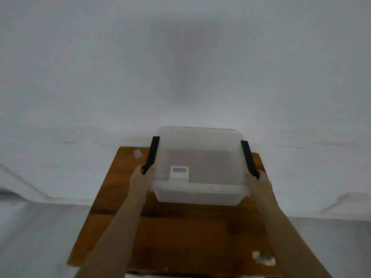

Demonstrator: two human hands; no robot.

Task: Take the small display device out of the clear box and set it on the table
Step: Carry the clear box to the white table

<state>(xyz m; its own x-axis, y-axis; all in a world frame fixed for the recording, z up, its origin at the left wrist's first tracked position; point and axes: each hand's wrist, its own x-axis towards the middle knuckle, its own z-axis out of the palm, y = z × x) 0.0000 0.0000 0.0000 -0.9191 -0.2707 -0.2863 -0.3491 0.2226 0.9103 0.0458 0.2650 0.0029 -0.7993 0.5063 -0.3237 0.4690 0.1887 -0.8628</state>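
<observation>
The left hand (141,178) sits at the nine o'clock side of the clear box (197,167), its fingers (149,171) curled closed around the near end of the left black latch (153,154). The box has its lid on and rests on the far half of the worktop (180,237), a brown wooden top. Inside, seen through the lid, the small display device (179,171) lies flat at the near edge, a little left of the middle, at about seven o'clock from the box's centre; it is white with a pale screen. At the three o'clock side, the right hand (259,182) closes its fingers (262,174) on the near end of the right black latch (249,158). Both bare forearms reach in from the six o'clock edge.

A small white sticker (138,153) lies at the worktop's far left corner, and a pale scuffed patch (263,257) marks the near right corner. Behind stands a plain white wall (180,67) with a soft grey shadow; the floor (34,237) around is pale grey. The picture is blurred.
</observation>
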